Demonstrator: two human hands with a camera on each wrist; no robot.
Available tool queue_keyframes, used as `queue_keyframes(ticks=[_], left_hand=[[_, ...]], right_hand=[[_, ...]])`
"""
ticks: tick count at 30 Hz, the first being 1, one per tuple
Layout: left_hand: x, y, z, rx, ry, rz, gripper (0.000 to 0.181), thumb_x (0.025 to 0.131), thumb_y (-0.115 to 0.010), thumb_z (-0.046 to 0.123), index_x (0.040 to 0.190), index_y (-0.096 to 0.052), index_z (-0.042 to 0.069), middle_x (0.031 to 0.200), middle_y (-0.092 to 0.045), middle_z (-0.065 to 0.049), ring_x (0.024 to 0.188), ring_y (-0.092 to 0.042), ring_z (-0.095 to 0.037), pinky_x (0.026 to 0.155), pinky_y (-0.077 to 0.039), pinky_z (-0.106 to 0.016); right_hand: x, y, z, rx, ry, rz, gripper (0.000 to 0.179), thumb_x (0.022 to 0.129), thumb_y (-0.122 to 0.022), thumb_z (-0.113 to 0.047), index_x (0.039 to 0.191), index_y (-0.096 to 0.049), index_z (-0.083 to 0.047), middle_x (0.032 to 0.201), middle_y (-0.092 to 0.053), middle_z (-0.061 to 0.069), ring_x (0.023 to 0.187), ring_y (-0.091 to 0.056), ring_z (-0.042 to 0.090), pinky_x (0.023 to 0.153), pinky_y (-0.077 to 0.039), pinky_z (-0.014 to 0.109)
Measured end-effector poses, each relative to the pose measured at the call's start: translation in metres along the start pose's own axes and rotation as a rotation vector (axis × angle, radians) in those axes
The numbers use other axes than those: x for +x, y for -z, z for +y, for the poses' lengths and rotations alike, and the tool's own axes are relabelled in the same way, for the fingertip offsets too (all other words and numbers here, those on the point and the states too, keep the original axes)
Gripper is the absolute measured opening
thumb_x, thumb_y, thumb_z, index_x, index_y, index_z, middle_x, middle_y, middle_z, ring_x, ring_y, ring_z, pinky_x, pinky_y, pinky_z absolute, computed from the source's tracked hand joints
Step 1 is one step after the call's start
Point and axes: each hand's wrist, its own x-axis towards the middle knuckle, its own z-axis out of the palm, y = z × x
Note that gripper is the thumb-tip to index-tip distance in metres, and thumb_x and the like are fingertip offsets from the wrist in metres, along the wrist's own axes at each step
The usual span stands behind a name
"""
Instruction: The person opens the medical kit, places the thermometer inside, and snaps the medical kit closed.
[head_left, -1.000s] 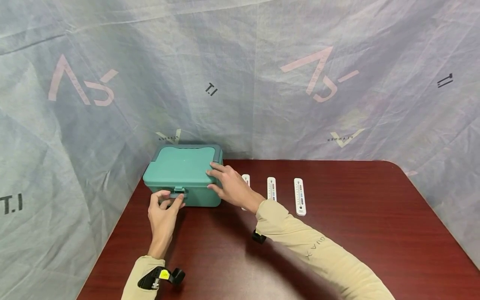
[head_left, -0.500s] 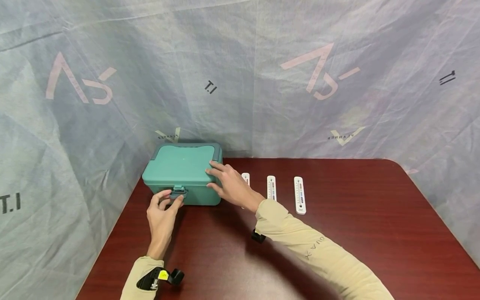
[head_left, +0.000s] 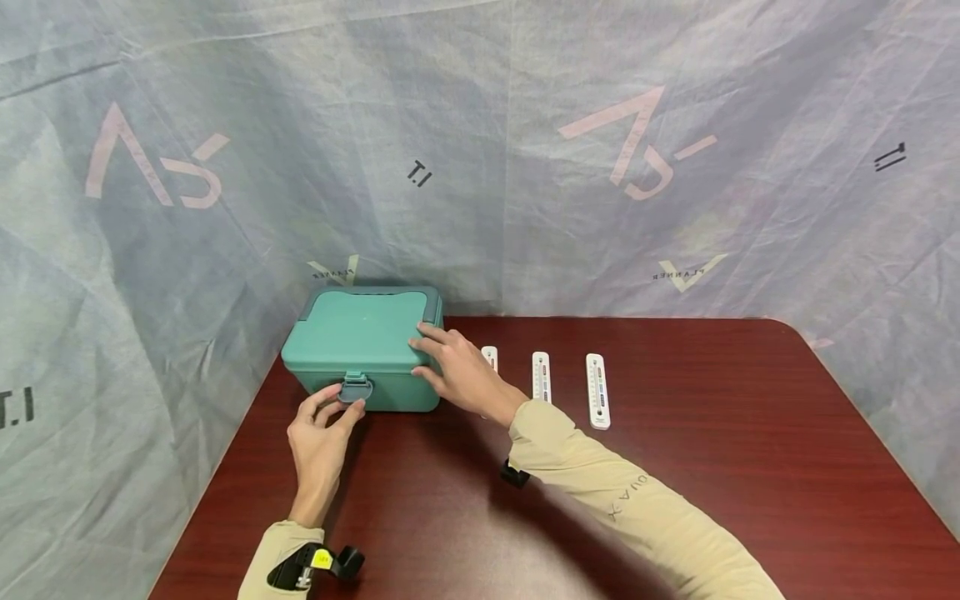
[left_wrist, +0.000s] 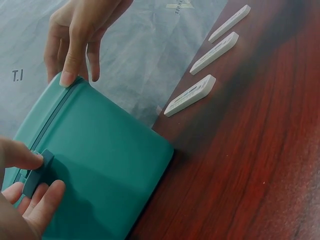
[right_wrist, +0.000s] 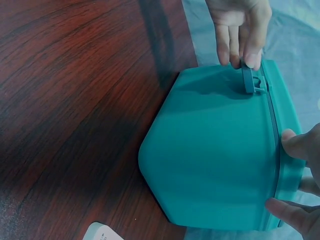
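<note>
A teal storage box (head_left: 367,329) with its lid down stands at the back left of the table. My left hand (head_left: 318,442) pinches the dark grey-green latch (head_left: 357,390) at the front between thumb and fingers. In the right wrist view, the latch (right_wrist: 247,80) stands out from the front wall, still joined by its hinge near the lid seam. My right hand (head_left: 468,375) rests on the lid's right front corner, fingers spread over the top and thumb at the front edge. In the left wrist view, that thumb lies right at the lid seam.
Several white thermometers lie in a row right of the box: one (head_left: 490,357) partly behind my right hand, a middle one (head_left: 541,375) and a right one (head_left: 597,392). The dark red table (head_left: 712,450) ends at a grey fabric backdrop (head_left: 480,167).
My left hand has drawn the latch outward and down, so its flat face shows more from above. The right hand stays on the lid corner.
</note>
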Motion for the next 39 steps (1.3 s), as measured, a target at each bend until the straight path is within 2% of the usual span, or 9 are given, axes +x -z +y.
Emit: queue_keyframes(ticks=[4, 13, 16, 22, 29, 34, 39], left_hand=[[0.0, 0.0, -0.001, -0.002, -0.011, -0.007, 0.042, 0.081, -0.072, -0.001, 0.121, -0.059, -0.006, 0.117, -0.051, -0.017, 0.081, -0.065, -0.018, 0.069, -0.054, -0.021], [0.004, 0.002, -0.001, 0.026, -0.011, -0.02, 0.042, 0.081, -0.072, -0.001, 0.12, -0.058, -0.007, 0.111, -0.053, -0.022, 0.081, -0.064, -0.014, 0.068, -0.053, -0.018], [0.008, 0.005, -0.005, 0.053, -0.006, -0.025, 0.04, 0.081, -0.072, -0.001, 0.119, -0.06, -0.004, 0.107, -0.056, -0.023, 0.081, -0.064, -0.013, 0.068, -0.054, -0.02], [0.019, 0.01, -0.023, 0.098, -0.011, -0.027, 0.039, 0.081, -0.075, 0.005, 0.117, -0.062, 0.002, 0.103, -0.06, -0.02, 0.086, -0.062, -0.014, 0.067, -0.053, -0.019], [0.026, 0.016, -0.026, 0.151, -0.064, -0.022, 0.035, 0.083, -0.073, 0.006, 0.115, -0.062, 0.002, 0.105, -0.06, -0.015, 0.091, -0.061, -0.018, 0.067, -0.053, -0.019], [0.032, 0.022, -0.023, 0.197, -0.066, 0.012, 0.032, 0.085, -0.07, 0.007, 0.115, -0.061, 0.005, 0.107, -0.06, -0.012, 0.091, -0.062, -0.015, 0.067, -0.052, -0.018], [0.038, 0.029, -0.017, 0.312, -0.1, 0.077, 0.033, 0.085, -0.072, 0.014, 0.116, -0.06, 0.007, 0.109, -0.06, -0.007, 0.094, -0.06, -0.014, 0.065, -0.046, -0.014]], right_hand=[[0.0, 0.0, 0.0, -0.001, 0.0, 0.0, 0.042, 0.09, -0.067, -0.025, 0.126, -0.06, -0.005, 0.139, -0.047, 0.019, 0.11, -0.056, 0.033, 0.085, -0.05, 0.036], [0.001, 0.0, 0.0, -0.008, 0.006, 0.01, 0.042, 0.09, -0.067, -0.024, 0.126, -0.061, -0.004, 0.138, -0.047, 0.019, 0.113, -0.055, 0.034, 0.088, -0.048, 0.039], [0.001, 0.0, 0.0, -0.017, 0.012, 0.021, 0.042, 0.089, -0.068, -0.023, 0.125, -0.061, -0.003, 0.137, -0.048, 0.021, 0.112, -0.055, 0.035, 0.088, -0.048, 0.039], [0.001, 0.0, 0.0, -0.002, 0.006, 0.015, 0.042, 0.09, -0.068, -0.023, 0.126, -0.061, -0.003, 0.138, -0.047, 0.02, 0.112, -0.055, 0.035, 0.088, -0.049, 0.038], [0.001, 0.0, -0.001, -0.019, -0.001, 0.002, 0.043, 0.091, -0.065, -0.026, 0.128, -0.059, -0.005, 0.14, -0.046, 0.018, 0.116, -0.053, 0.033, 0.09, -0.048, 0.037], [0.0, -0.001, -0.001, -0.021, -0.009, 0.001, 0.042, 0.091, -0.066, -0.025, 0.127, -0.06, -0.005, 0.139, -0.046, 0.018, 0.114, -0.054, 0.033, 0.089, -0.048, 0.036], [-0.001, -0.001, -0.001, -0.019, -0.02, 0.0, 0.042, 0.091, -0.065, -0.026, 0.127, -0.06, -0.006, 0.139, -0.047, 0.017, 0.113, -0.054, 0.032, 0.089, -0.048, 0.036]])
